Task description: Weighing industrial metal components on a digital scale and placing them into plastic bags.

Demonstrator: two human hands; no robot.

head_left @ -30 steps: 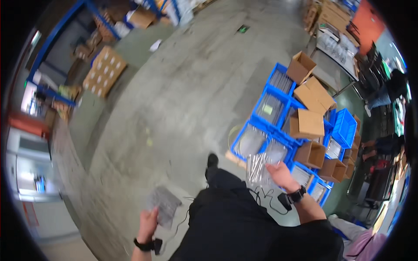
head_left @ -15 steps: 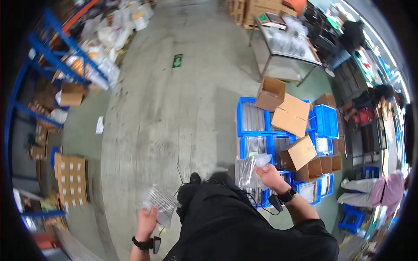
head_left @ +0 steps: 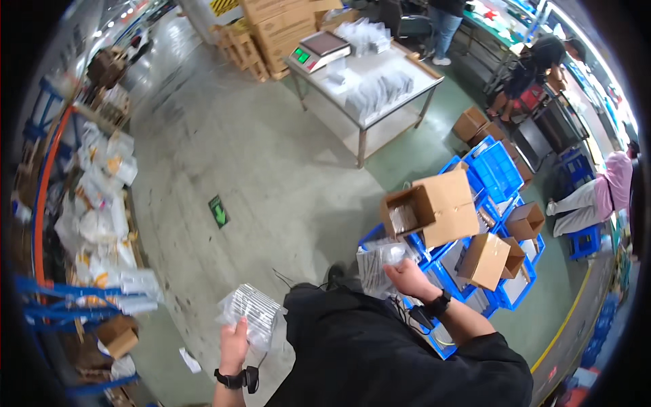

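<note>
My left hand [head_left: 235, 339] is closed on the lower edge of a clear plastic bag [head_left: 252, 308] packed with slim silvery strips in a row, held out over the floor. Gathered in my right hand [head_left: 409, 277] is the top of a second clear bag [head_left: 371, 270], which hangs down with similar strips inside. That bag is in front of the near-left edge of a group of blue crates [head_left: 447, 268]. Just beyond my right hand, an open cardboard box [head_left: 434, 209] rests on the crates. What exactly the strips are I cannot make out.
Ahead stands a metal table [head_left: 363, 136] bearing a scale [head_left: 321, 51] and rows of clear bags. Stacked cartons [head_left: 278, 34] are behind it. White sacks [head_left: 102, 210] line the left by blue racking [head_left: 68, 298]. People sit and stand along a workbench at right, one in pink [head_left: 614, 180].
My view has swung to the right and forward, bringing the metal table nearer. Both bags remain in my hands, and the crates now appear turned at an angle.
</note>
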